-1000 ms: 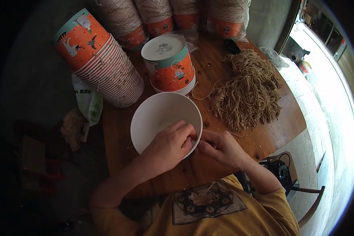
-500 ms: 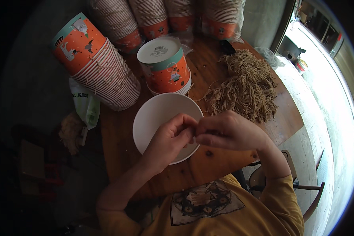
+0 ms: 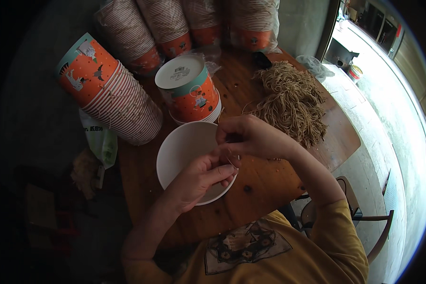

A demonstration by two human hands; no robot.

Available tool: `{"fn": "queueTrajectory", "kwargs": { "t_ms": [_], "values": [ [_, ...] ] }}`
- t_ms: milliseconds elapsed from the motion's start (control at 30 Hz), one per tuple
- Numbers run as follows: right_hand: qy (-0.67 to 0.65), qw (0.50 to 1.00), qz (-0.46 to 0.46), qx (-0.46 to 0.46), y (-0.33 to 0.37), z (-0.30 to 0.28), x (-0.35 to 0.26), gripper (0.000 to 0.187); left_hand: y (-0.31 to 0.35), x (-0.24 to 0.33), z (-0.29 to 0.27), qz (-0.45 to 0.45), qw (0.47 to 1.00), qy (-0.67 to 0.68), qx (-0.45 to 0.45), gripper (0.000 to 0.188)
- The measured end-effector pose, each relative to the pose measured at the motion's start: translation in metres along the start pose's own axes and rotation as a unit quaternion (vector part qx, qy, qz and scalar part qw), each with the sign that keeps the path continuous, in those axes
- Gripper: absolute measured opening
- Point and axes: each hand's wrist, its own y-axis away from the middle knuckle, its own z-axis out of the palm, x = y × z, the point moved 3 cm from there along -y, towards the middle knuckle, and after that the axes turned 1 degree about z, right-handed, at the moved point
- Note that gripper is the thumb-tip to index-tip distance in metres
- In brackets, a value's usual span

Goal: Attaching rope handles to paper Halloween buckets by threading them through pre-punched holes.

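Observation:
An open white paper bucket [image 3: 175, 146] lies in front of me with its mouth toward me. Over its right rim, my left hand [image 3: 203, 177] pinches a thin cord [image 3: 231, 160], only faintly visible between thumb and forefinger. Just above and to the right, my right hand [image 3: 246, 135] is closed, its fingertips bent down toward the left hand at the same strand. Most of the cord is hidden by the fingers. Beyond my right hand lies a loose heap of tan cords [image 3: 293, 99].
Upside-down orange buckets [image 3: 194, 99] stand behind the white one. A long tilted stack of buckets [image 3: 113, 94] with cords along it leans at the left. Several plastic-wrapped stacks [image 3: 168, 23] line the back of the wooden table [image 3: 270, 189]. A chair [image 3: 345, 194] stands at the right.
My right hand has moved up and left, and its wrist is more bent. The left hand has turned and dropped slightly, with its thumb stretched out. The whole view has shifted a little.

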Motion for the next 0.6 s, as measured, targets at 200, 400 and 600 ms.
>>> {"fn": "queueTrajectory", "kwargs": {
  "t_ms": [200, 400, 600],
  "values": [
    [0.2, 0.943, -0.102, 0.245, 0.029, -0.004, 0.004, 0.015, -0.004, -0.003, -0.005, -0.004, 0.999, 0.022, 0.032, 0.014],
    [0.207, 0.944, -0.093, 0.239, 0.06, 0.022, -0.006, 0.02, -0.008, -0.005, -0.005, -0.003, 0.998, 0.037, 0.041, 0.013],
    [0.162, 0.938, -0.067, 0.298, 0.063, 0.051, -0.013, 0.022, -0.008, -0.004, -0.006, -0.041, 0.996, 0.059, 0.049, 0.015]
  ]
}}
